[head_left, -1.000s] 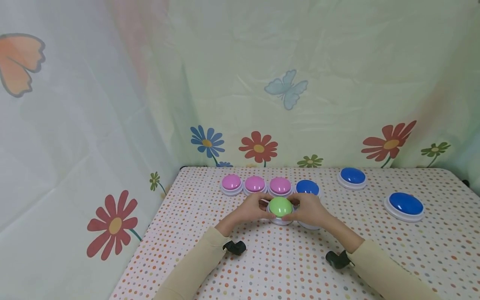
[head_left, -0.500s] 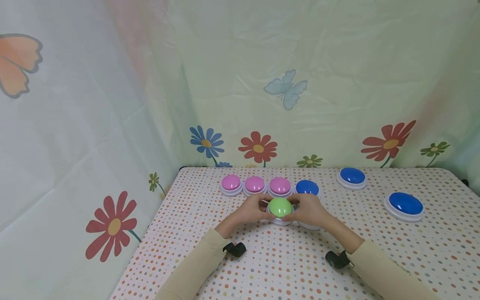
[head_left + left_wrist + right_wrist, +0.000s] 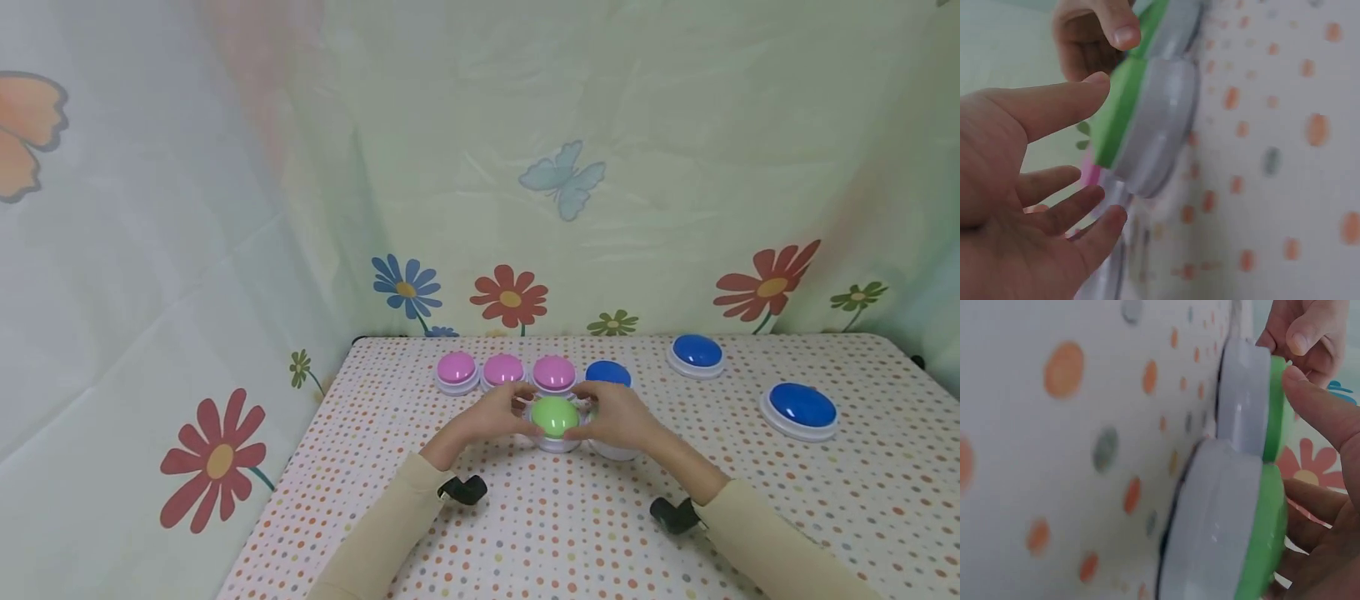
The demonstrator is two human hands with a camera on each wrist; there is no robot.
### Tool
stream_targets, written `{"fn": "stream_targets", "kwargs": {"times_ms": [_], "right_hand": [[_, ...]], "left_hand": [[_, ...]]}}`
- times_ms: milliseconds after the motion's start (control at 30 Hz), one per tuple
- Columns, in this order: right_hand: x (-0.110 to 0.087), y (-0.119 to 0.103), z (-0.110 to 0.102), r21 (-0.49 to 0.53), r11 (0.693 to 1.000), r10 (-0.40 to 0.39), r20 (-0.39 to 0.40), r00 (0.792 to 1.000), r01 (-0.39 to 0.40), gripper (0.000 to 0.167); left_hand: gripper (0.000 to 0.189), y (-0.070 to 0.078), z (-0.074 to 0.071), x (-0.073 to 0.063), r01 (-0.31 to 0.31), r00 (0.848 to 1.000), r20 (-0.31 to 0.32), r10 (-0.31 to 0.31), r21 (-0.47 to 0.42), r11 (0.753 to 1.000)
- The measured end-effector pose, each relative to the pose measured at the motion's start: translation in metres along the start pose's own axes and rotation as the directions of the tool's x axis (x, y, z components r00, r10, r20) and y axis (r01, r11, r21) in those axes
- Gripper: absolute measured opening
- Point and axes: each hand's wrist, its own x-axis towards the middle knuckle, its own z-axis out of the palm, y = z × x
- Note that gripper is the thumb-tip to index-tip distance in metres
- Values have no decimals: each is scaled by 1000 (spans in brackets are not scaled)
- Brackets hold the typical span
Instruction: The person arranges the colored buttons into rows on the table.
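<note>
A green-domed push button (image 3: 555, 418) on a white round base sits on the table between both hands. My left hand (image 3: 491, 414) is at its left side, thumb and fingers spread; in the left wrist view the thumb (image 3: 1066, 106) is close to the green dome. My right hand (image 3: 617, 414) is on the other side, its thumb (image 3: 1319, 400) right at the dome's edge in the right wrist view. A second green button (image 3: 1222, 531) stands beside the first, mostly hidden under the right hand in the head view.
Behind the hands, three pink buttons (image 3: 457, 367) and a blue button (image 3: 608, 373) form a row. Two more blue buttons, a far one (image 3: 697, 352) and a nearer one (image 3: 802, 406), stand to the right. A flowered curtain (image 3: 480, 167) hangs along the back and left of the dotted table (image 3: 540, 533).
The fingers of both hands have loosened from around the green button and now stand a little apart from it. The button stays in place; the head view has shifted slightly.
</note>
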Motion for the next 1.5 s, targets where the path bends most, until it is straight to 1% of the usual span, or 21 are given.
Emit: {"fn": "stream_targets", "kwargs": {"times_ms": [67, 133, 267, 333, 400, 533, 800, 933, 1000, 1100, 1200, 1267, 1433, 1500], "right_hand": [[-2, 1, -8, 23, 1000, 3, -11, 1000, -3, 72], [-4, 2, -19, 52, 999, 11, -30, 999, -10, 64], [-2, 6, -44, 96, 995, 38, -76, 996, -31, 50], [2, 9, -58, 115, 992, 64, -94, 994, -53, 49], [6, 12, -71, 130, 989, 82, -104, 991, -68, 50], [11, 21, -92, 160, 981, 130, -106, 986, -112, 52], [11, 49, -127, 169, 965, 220, -108, 970, -200, 54], [11, 62, -136, 175, 954, 262, -94, 961, -243, 60], [10, 68, -139, 173, 950, 278, -93, 956, -259, 61], [7, 77, -144, 165, 948, 290, -99, 952, -271, 62], [3, 89, -147, 174, 940, 314, -102, 944, -293, 64], [1, 97, -147, 191, 929, 340, -96, 936, -318, 67], [0, 117, -141, 248, 898, 390, -62, 919, -364, 76], [1, 122, -139, 256, 890, 405, -61, 912, -378, 80]], "left_hand": [[69, 7, -4, 1, 10, 1000, -1, -10, 12, 1000], [66, 16, -9, 4, 1, 1000, 3, -1, 9, 1000], [61, 38, -19, 14, -5, 1000, 11, 5, 39, 999], [60, 50, -24, 21, -5, 1000, 10, 5, 69, 998], [58, 57, -28, 30, -13, 1000, 18, 11, 85, 996], [55, 70, -29, 47, -33, 999, 42, 30, 89, 995], [51, 102, -10, 90, -65, 993, 106, 53, 114, 991], [51, 113, 1, 111, -44, 993, 118, 29, 127, 991], [51, 117, 7, 121, -25, 993, 115, 9, 135, 991], [50, 123, 15, 136, -11, 994, 108, -5, 142, 990], [49, 128, 26, 150, 1, 994, 106, -14, 125, 992], [49, 131, 33, 157, 15, 994, 105, -27, 115, 993], [49, 130, 48, 174, 51, 994, 92, -57, 62, 997], [48, 128, 54, 181, 54, 995, 79, -57, 33, 998]]}}
